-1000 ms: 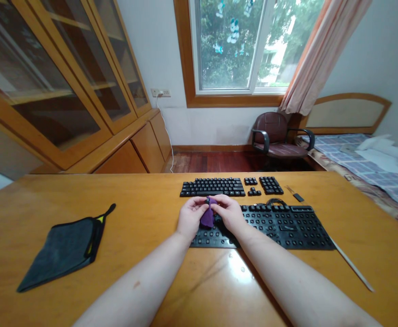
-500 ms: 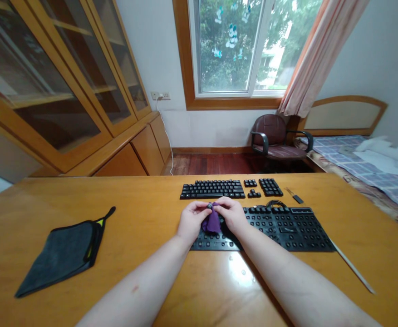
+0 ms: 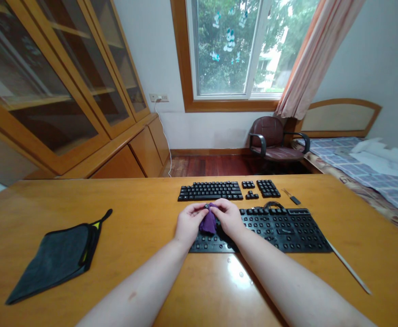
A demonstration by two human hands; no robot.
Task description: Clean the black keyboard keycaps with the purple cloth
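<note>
Over the left part of a black keyboard base (image 3: 287,236) with its keycaps off, my two hands meet. My left hand (image 3: 187,222) pinches a small dark keycap (image 3: 206,206) between thumb and fingers. A purple cloth (image 3: 208,224) hangs from the fingertips of my right hand (image 3: 228,217), which press it against the keycap. Behind the base, the removed black keycaps (image 3: 210,190) stand in keyboard order, with smaller groups to their right. My hands cover part of the base.
A folded dark grey cloth (image 3: 61,254) with a loop lies at left on the wooden desk (image 3: 134,200). To the right are a wire keycap puller (image 3: 294,200) and a thin pale stick (image 3: 350,268). A chair (image 3: 270,138) stands beyond the desk.
The whole view has shifted slightly. My hands stay together at the keycap and the purple cloth, with only a slight movement of the fingers.
</note>
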